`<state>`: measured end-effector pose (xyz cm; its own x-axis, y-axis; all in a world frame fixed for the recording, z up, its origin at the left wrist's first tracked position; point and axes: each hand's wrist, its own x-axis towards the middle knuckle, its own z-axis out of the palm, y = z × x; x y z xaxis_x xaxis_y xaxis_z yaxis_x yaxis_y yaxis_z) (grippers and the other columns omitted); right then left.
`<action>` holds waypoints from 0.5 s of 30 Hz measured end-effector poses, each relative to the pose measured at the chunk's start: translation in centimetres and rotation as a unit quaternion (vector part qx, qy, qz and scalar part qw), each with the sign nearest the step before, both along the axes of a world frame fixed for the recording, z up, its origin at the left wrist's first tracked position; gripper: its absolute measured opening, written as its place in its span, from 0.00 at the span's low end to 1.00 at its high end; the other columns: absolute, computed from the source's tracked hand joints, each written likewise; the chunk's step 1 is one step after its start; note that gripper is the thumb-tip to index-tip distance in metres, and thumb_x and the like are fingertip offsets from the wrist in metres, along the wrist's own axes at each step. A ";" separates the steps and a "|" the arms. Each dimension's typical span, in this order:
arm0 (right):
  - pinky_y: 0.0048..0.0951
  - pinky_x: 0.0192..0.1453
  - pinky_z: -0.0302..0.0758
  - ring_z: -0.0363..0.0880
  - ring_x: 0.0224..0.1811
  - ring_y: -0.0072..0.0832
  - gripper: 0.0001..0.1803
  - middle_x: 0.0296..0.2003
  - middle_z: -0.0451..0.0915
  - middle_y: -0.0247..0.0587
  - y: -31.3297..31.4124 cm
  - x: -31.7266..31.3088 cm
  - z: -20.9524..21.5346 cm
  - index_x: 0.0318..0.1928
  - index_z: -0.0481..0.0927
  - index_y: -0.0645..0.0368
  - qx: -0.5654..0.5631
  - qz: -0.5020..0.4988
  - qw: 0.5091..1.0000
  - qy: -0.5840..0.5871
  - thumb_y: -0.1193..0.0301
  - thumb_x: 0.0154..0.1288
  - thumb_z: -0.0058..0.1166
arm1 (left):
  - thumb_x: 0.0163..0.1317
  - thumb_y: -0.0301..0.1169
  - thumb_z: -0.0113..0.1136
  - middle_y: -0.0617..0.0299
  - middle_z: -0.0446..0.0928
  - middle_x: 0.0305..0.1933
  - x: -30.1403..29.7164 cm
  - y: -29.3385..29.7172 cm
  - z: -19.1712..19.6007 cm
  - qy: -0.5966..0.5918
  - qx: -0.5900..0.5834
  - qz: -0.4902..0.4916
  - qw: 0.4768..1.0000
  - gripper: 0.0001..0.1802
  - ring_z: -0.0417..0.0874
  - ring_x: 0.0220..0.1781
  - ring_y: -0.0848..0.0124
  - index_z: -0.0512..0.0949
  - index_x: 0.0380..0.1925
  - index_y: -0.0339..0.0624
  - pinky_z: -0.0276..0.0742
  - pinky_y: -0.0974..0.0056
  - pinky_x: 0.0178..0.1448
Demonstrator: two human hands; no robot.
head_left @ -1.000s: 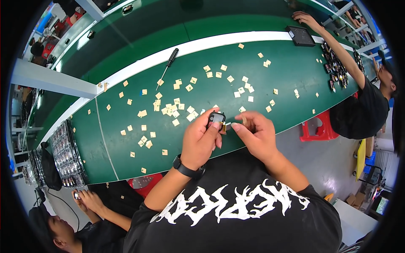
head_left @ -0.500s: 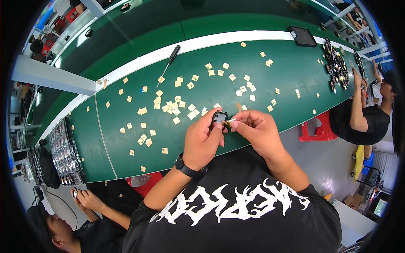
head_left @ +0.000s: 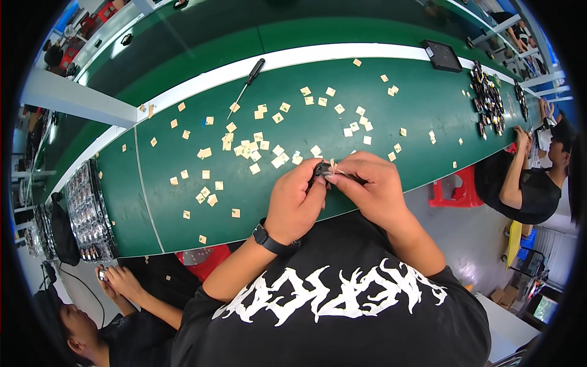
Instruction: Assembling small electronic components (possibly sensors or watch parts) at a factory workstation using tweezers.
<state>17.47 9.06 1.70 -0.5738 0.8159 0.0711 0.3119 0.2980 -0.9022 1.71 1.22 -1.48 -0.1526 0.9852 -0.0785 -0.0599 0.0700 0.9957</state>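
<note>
Over the bench's near edge, my left hand (head_left: pixel 298 200) pinches a small black plastic housing (head_left: pixel 320 169) between thumb and fingers. The housing is tilted so that mostly its edge shows. My right hand (head_left: pixel 374 186) is closed against its right side, with thumb and index finger together. A small pale piece (head_left: pixel 333 165) sticks up between the two hands at the housing. A thin dark item runs under the right fingers; its kind is hidden. Just beyond my hands, many small cream square stickers (head_left: pixel 246 148) are scattered on the green bench top (head_left: pixel 293 214).
A screwdriver (head_left: pixel 249 82) with a black handle lies at the back. A black tray (head_left: pixel 443 56) stands on the far ledge. Dark small units (head_left: pixel 486 101) are heaped at right; bagged parts (head_left: pixel 90 211) lie at left. Co-workers sit on both sides, near red stools (head_left: pixel 455 189).
My right hand has moved in closer against the housing. The housing has tipped from showing its grey inside to showing its edge. The right co-worker's hands have shifted.
</note>
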 end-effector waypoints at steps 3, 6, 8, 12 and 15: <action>0.26 0.32 0.74 0.80 0.30 0.25 0.07 0.33 0.84 0.41 0.0 -0.3 -0.2 0.42 0.88 0.65 0.008 0.004 0.999 0.032 0.79 0.63 0.65 | 0.69 0.22 0.51 0.60 0.79 0.31 0.0 0.0 0.0 0.008 0.010 -0.005 1.000 0.11 0.79 0.24 0.74 0.76 0.49 0.34 0.73 0.68 0.30; 0.25 0.34 0.75 0.80 0.31 0.25 0.07 0.34 0.83 0.41 0.1 -0.3 -0.2 0.42 0.88 0.65 -0.022 0.008 1.000 0.018 0.80 0.63 0.64 | 0.69 0.22 0.50 0.60 0.78 0.32 -0.3 0.0 0.0 0.007 0.003 -0.021 1.000 0.10 0.79 0.25 0.73 0.76 0.48 0.34 0.74 0.67 0.30; 0.24 0.35 0.75 0.80 0.31 0.26 0.06 0.34 0.83 0.42 0.4 -0.3 -0.2 0.41 0.88 0.65 -0.035 0.020 0.999 0.012 0.80 0.63 0.64 | 0.69 0.22 0.50 0.59 0.78 0.32 -0.3 0.1 0.0 0.009 0.001 -0.026 1.000 0.10 0.79 0.25 0.72 0.75 0.47 0.33 0.74 0.66 0.30; 0.23 0.34 0.73 0.78 0.30 0.21 0.05 0.33 0.82 0.39 1.0 -0.2 -0.5 0.38 0.88 0.66 -0.096 0.018 0.995 -0.016 0.81 0.61 0.66 | 0.70 0.22 0.47 0.61 0.79 0.33 -0.7 0.0 0.4 0.014 -0.002 -0.046 0.999 0.10 0.78 0.26 0.75 0.76 0.46 0.34 0.74 0.69 0.33; 0.20 0.32 0.70 0.74 0.28 0.16 0.06 0.31 0.79 0.34 1.2 0.0 -1.7 0.36 0.85 0.66 -0.146 -0.027 0.988 0.039 0.80 0.58 0.70 | 0.70 0.23 0.46 0.61 0.78 0.33 -0.8 -0.1 0.4 0.031 0.001 -0.068 0.997 0.11 0.78 0.26 0.75 0.75 0.47 0.34 0.74 0.68 0.33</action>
<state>17.44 10.30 0.05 -0.5304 0.8379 -0.1291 0.2457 0.0062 -0.9693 0.89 1.11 -1.08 -0.0221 0.9973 -0.0701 0.0117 0.0704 0.9975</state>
